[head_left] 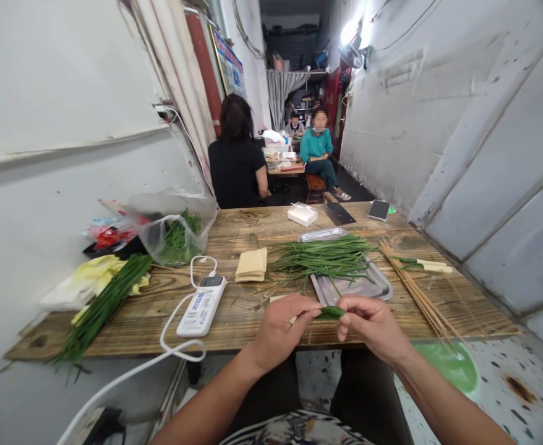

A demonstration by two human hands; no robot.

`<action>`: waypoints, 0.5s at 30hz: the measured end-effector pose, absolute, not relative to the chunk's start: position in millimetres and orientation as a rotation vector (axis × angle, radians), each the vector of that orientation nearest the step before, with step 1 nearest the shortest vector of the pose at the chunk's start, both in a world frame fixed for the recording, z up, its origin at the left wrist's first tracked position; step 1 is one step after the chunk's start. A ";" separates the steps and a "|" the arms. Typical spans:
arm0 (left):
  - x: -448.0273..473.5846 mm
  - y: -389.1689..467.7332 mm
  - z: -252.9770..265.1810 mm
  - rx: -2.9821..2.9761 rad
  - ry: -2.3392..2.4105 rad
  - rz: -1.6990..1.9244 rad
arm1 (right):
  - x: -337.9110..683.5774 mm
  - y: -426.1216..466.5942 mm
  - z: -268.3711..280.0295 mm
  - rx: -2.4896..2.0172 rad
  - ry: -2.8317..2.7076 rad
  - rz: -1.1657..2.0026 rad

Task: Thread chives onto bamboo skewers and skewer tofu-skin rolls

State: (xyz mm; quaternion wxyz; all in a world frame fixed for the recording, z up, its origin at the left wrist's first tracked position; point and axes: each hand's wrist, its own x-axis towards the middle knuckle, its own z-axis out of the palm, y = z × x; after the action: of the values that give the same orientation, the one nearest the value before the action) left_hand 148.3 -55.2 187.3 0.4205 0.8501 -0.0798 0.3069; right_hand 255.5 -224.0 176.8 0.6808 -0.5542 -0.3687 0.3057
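A narrow, white-walled room runs back to where a person in a black top (237, 162) sits facing away and a person in a teal top (316, 148) sits beside a far low table. In front stretches a long wooden plank tabletop (234, 321), its near edge just ahead of the two hands.

On the tabletop, a clear plastic bag (172, 225) with greens inside stands at the back left. A metal tray (346, 281) lies right of centre, and a loose pile of chives (322, 258) sprawls across it and spills over its left rim. A second, tighter bunch of chives (107, 303) lies slantwise at the left end, its tips over the edge. A fan of bamboo skewers (415, 293) lies right of the tray, reaching to the near edge. A white power bank (201, 306) with a white cable (172, 337) rests left of centre; just beside it sits a stack of tofu-skin sheets (252, 264). Farther back lie a white box (302, 214) and a dark phone (378, 209).

Over the near edge, the left hand (278, 330) and the right hand (376, 324) meet. Between them sits a small green chive roll (331, 313), in the air just above the tabletop's front edge. The left hand's fingers curl in and pinch its left end; the right hand's thumb and fingertips close on its right end.
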 end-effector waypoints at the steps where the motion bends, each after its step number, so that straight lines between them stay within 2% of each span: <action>1: 146.6 -54.5 190.2 2.089 -0.164 0.721 | 256.1 -221.5 173.6 -1.228 -0.801 0.702; 5: 142.1 -43.7 190.2 1.992 -0.046 0.574 | 259.5 -207.6 161.8 -1.216 -0.731 0.708; 10: 136.8 -16.1 173.5 2.112 0.018 0.722 | 261.9 -183.0 157.9 -1.261 -0.666 0.788; 15: 127.5 8.1 157.8 2.229 -0.056 0.719 | 259.9 -156.0 153.4 -1.417 -0.693 0.851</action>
State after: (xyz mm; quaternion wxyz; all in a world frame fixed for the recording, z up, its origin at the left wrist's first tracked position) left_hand 127.5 8.1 157.8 0.3887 0.8767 -0.0222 0.2826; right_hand 259.9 -156.0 153.4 0.6245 -0.6176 -0.3020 0.3707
